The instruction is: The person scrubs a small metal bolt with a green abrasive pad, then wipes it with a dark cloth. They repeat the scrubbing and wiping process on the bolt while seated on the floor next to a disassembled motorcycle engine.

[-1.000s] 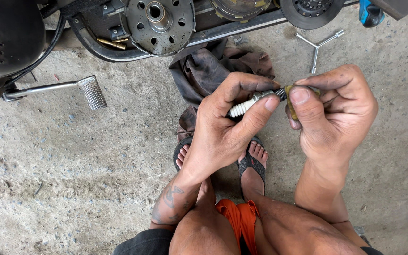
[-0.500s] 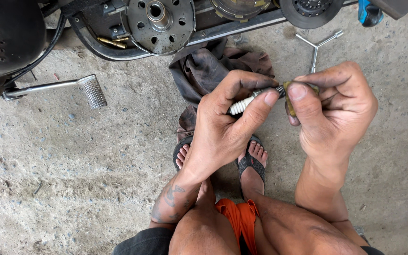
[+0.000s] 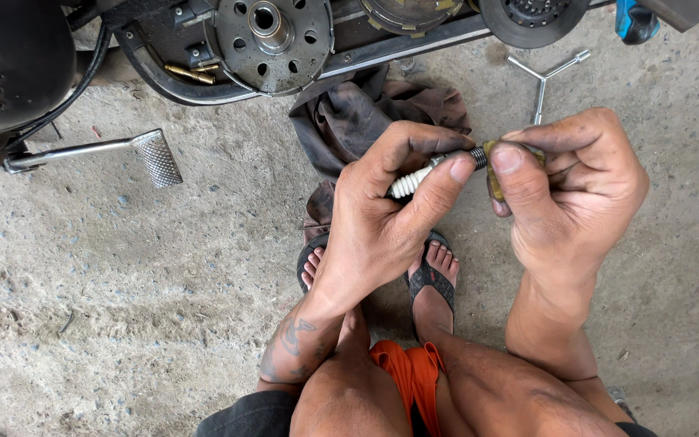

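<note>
The spark plug (image 3: 434, 168) was clamped in the left hand (image 3: 386, 218), its long axis running eight to two o'clock, threaded tip pinched at two o'clock by the right hand (image 3: 564, 194) through a yellowish scrap (image 3: 495, 174).

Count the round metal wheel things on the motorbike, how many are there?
3, all along the top edge: a disc with holes at left, a partly cut-off disc in the middle, and a dark disc at right. More may sit out of view above.
</note>
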